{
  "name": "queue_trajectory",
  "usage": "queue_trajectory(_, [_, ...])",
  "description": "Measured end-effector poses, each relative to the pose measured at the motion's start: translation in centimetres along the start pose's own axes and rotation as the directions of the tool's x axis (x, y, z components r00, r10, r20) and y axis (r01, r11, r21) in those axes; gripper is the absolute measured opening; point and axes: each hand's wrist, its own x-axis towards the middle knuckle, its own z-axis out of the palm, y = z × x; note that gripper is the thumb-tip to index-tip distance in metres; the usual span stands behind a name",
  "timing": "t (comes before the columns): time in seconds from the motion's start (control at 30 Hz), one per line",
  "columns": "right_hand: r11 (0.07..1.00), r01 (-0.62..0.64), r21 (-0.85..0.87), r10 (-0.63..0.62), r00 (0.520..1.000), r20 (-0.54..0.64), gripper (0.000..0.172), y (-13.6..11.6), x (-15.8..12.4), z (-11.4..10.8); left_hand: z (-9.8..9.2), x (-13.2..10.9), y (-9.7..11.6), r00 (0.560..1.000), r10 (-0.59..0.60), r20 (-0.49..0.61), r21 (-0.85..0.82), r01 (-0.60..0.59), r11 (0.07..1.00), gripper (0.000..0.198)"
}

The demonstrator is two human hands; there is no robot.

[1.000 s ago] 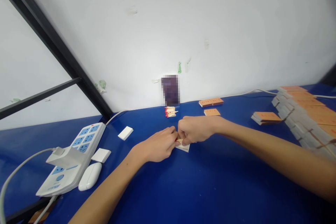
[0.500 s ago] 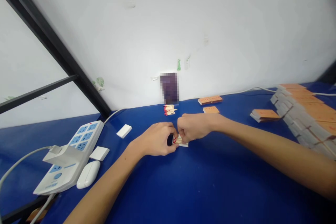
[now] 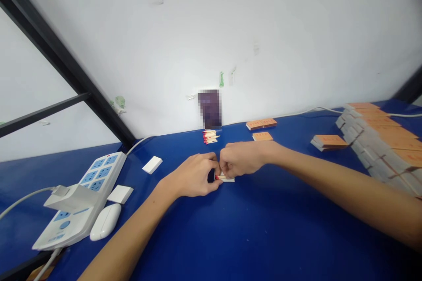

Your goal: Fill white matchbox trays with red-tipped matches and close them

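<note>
My left hand point(image 3: 194, 174) and my right hand point(image 3: 239, 160) meet at the middle of the blue table point(image 3: 250, 228). Both are closed in a pinch on a small white matchbox tray point(image 3: 227, 178) that lies on the table, with red-tipped matches in it. Most of the tray is hidden under my fingers. A loose pile of red-tipped matches point(image 3: 209, 136) lies beyond my hands, near the wall.
A white power strip point(image 3: 81, 195) with a plug in it, a white earbud case point(image 3: 105, 228) and two white pieces point(image 3: 152, 164) lie at the left. Orange matchboxes point(image 3: 262, 124) sit at the back, one point(image 3: 329, 142) farther right, and a large stack point(image 3: 382, 140) at the right edge.
My hands and the tray have shifted slightly left and toward the wall in the picture as the head camera moved. Both hands keep their pinch on the tray.
</note>
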Motion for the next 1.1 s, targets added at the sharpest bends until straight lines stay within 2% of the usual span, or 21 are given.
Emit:
queue_trajectory(0.43, [0.999, 0.040, -0.006, -0.040, 0.999, -0.027, 0.023, 0.6, -0.4, -0.4, 0.0, 0.1, 0.0, 1.000, -0.022, -0.003, 0.063, 0.023, 0.998, 0.019])
queue_trajectory(0.57, [0.998, -0.014, -0.062, 0.010, 0.998, -0.066, 0.024, 0.8, -0.5, -0.4, 0.2, 0.2, -0.1, 0.999, -0.013, -0.037, 0.134, 0.018, 0.991, 0.021])
queue_trajectory(0.9, [0.978, -0.146, -0.149, 0.114, 0.973, -0.201, 0.021, 0.8, -0.4, -0.4, 1.2, 0.4, -1.8, 0.975, 0.117, -0.186, 0.357, -0.044, 0.933, 0.025])
queue_trajectory(1.1, [0.974, -0.105, -0.198, 0.042, 0.953, -0.299, 0.018, 0.9, 0.4, 0.0, 1.4, 0.5, -2.3, 0.974, 0.134, -0.185, 0.336, -0.065, 0.940, 0.031])
